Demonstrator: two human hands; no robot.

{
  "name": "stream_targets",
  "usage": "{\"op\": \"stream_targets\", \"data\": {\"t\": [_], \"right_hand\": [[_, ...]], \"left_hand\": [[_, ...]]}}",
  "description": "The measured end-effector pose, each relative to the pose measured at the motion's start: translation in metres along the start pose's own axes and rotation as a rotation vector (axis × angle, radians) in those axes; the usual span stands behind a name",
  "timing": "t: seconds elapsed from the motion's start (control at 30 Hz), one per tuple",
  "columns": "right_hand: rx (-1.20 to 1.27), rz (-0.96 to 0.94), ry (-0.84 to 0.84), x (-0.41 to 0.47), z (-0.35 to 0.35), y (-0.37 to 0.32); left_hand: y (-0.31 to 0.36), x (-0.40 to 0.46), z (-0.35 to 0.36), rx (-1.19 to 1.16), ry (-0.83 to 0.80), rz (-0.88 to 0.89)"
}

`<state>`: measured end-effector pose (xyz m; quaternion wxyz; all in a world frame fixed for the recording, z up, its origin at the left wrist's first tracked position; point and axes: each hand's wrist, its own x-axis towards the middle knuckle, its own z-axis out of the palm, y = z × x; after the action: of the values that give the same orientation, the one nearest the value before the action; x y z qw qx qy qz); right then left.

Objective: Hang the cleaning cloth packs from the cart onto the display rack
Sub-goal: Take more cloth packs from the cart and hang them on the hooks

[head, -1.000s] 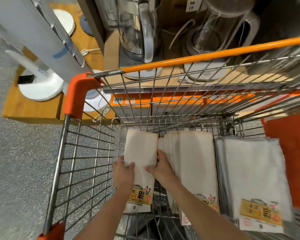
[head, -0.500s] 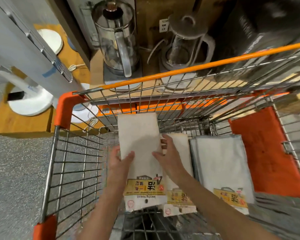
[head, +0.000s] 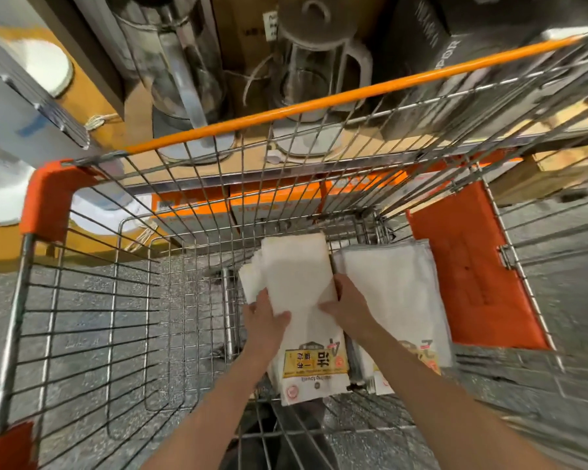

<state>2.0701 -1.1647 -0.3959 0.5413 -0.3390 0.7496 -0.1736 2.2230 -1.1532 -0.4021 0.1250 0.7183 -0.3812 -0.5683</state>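
A white cloth pack (head: pixel 297 290) is gripped at its two long edges inside the cart (head: pixel 48 205): the left hand (head: pixel 263 312) is curled round the left edge, thumb laid on top, and the right hand (head: pixel 348 301) round the right edge. Just right of it a second stack (head: pixel 394 283) is lying on the cart floor. The fingertips beneath the pack are hidden; the label print is blurred.

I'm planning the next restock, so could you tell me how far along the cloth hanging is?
Done: nothing visibly hung; no display rack is in view. In hand: left hand and right hand grip one cloth pack inside the cart. Left: a second stack beside it.
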Motion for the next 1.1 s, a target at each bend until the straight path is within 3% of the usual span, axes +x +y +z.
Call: {"op": "stream_targets", "data": {"t": [0.17,0.3,0.4,0.47,0.6,0.73,1.1], "right_hand": [[0.036,0.036,-0.045,0.003,0.002,0.002],[0.121,0.059,-0.076,0.005,0.002,0.007],[0.255,0.061,-0.138,0.008,-0.003,0.012],[0.204,0.076,-0.164,0.006,0.002,0.016],[0.087,0.143,-0.157,0.005,0.016,0.023],[0.173,0.163,-0.218,0.004,0.010,0.023],[0.093,0.127,-0.293,0.005,0.005,0.027]], "left_hand": [[0.000,0.002,-0.007,-0.286,-0.105,-0.096],[-0.004,0.008,-0.009,-0.214,-0.103,-0.126],[-0.007,0.011,-0.011,-0.337,-0.083,-0.156],[-0.009,0.010,-0.011,-0.403,-0.108,-0.176],[-0.017,0.003,-0.009,-0.409,-0.220,-0.183],[-0.018,0.002,-0.011,-0.403,-0.290,-0.223],[-0.022,0.004,-0.014,-0.346,-0.248,-0.226]]}}
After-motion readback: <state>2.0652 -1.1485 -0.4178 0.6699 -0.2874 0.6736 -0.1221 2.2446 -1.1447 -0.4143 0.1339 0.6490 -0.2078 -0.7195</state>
